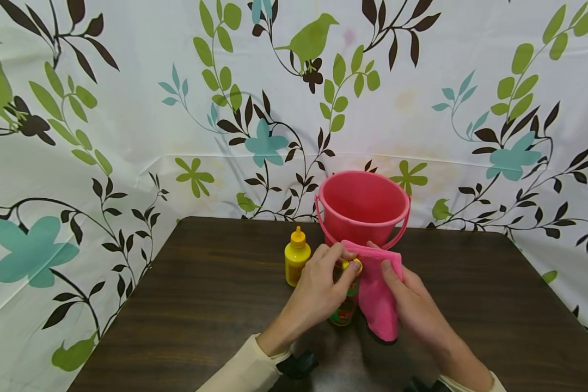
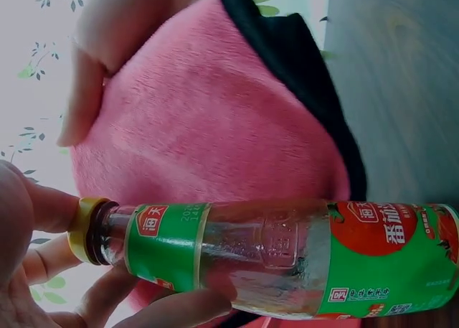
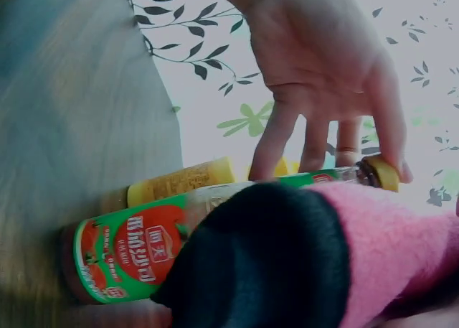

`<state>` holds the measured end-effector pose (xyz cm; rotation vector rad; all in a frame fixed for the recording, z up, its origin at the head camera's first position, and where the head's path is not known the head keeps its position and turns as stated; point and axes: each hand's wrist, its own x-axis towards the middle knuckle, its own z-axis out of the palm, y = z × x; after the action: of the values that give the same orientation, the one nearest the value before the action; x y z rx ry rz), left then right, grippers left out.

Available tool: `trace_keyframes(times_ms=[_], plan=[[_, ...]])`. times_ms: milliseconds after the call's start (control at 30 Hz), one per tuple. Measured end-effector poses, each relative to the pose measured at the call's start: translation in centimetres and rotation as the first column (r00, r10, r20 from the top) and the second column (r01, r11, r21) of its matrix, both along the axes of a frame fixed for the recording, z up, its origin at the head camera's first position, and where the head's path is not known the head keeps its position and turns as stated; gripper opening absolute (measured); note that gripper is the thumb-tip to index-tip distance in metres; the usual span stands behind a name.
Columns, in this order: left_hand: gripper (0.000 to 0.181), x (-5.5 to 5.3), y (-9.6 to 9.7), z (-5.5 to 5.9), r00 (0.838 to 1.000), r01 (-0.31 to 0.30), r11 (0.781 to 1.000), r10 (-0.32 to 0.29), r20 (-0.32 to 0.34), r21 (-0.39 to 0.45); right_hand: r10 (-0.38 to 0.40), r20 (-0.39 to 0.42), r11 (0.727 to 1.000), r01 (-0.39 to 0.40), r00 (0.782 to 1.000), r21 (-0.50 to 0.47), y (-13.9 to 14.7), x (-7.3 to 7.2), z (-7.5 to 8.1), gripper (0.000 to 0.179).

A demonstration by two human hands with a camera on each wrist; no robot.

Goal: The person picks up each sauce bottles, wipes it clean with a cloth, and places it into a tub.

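A glass ketchup bottle (image 1: 343, 314) with a green and red label and a yellow cap stands upright on the table. My left hand (image 1: 318, 288) pinches it at the cap (image 2: 87, 231), thumb on one side and fingertips on the other. Hanging just right of the bottle is a pink plush cloth (image 1: 378, 296) with a dark edge. My right hand (image 1: 416, 302) holds this cloth near its top, the thumb lying over its face. In the right wrist view, the cloth's dark edge (image 3: 265, 249) covers part of the bottle.
Left of the hands stands a yellow squeeze bottle (image 1: 297, 258) with a pointed nozzle. A pink bucket (image 1: 365, 198) with its handle lowered sits right behind the hands. Behind the dark wooden table (image 1: 225, 272) hangs a leaf-and-bird patterned sheet (image 1: 142, 130).
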<state>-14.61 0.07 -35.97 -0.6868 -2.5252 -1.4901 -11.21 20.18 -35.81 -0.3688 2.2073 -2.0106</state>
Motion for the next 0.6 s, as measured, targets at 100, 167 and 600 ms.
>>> trace_keyframes(times_ms=[100, 167, 600], plan=[[0.011, 0.0, -0.1, 0.0, 1.0, -0.001, 1.0, 0.001, -0.01, -0.004, -0.024, 0.006, 0.999, 0.024, 1.0, -0.028, 0.2, 0.2, 0.6, 0.057], [0.011, -0.1, -0.1, 0.0, 1.0, -0.002, 1.0, 0.002, -0.017, -0.011, -0.044, 0.01, 0.999, 0.044, 0.999, -0.022, 0.5, 0.3, 1.0, 0.057], [0.013, 0.0, -0.2, 0.0, 1.0, -0.005, 0.999, 0.006, 0.014, -0.036, -0.086, 0.055, 0.994, 0.082, 0.995, 0.078, 3.6, 0.6, 2.2, 0.06]])
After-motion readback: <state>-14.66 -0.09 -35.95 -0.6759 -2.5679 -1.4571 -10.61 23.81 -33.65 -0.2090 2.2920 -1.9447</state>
